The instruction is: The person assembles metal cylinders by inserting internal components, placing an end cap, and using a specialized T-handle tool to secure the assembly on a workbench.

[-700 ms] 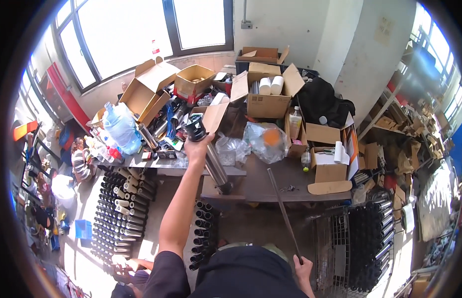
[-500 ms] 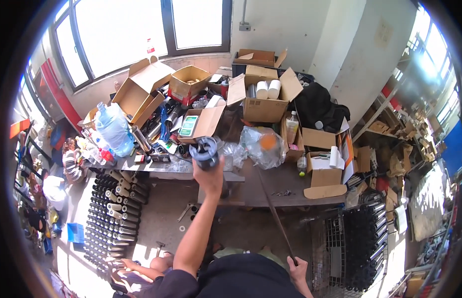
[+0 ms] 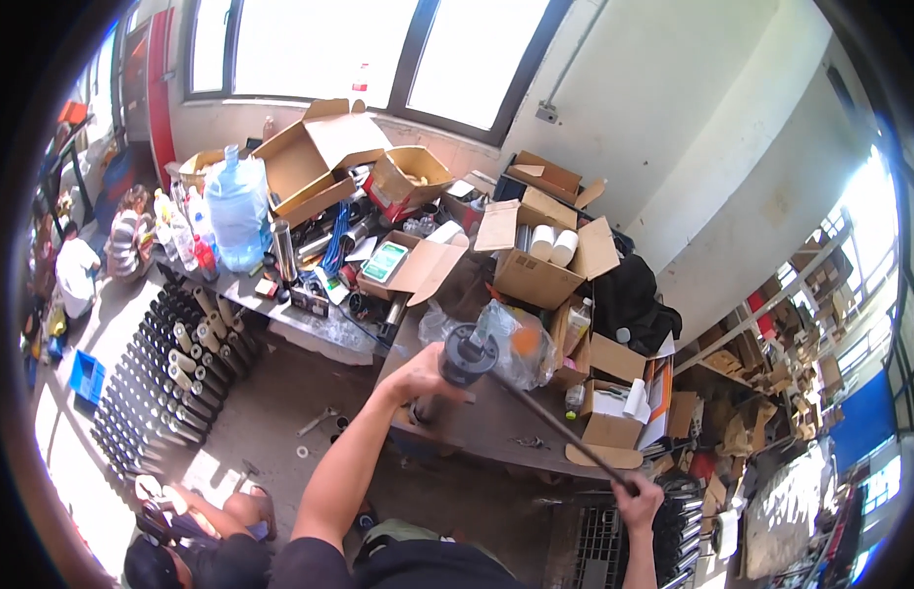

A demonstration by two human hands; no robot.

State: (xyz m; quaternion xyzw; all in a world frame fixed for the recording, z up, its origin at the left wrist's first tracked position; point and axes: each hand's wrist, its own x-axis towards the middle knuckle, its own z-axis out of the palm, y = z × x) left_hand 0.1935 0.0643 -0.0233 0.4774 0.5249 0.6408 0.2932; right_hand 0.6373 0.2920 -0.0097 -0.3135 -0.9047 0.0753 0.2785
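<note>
Tube: left hand is holding it over the bench, grip wrapping its black top.
Rod: right hand is clamping its near end.
Rod tip: is showing beside the tube, maybe touching.
Not done: neither is being put down.
Reach: left is stretching forward, right is sitting low.

Wide head-worn view, downward over a workbench

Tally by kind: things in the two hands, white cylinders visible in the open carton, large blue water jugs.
Black-ended cylinder, left hand: 1
Dark rod, right hand: 1
White cylinders in carton: 2
Blue water jug: 1
Total: 5
</note>
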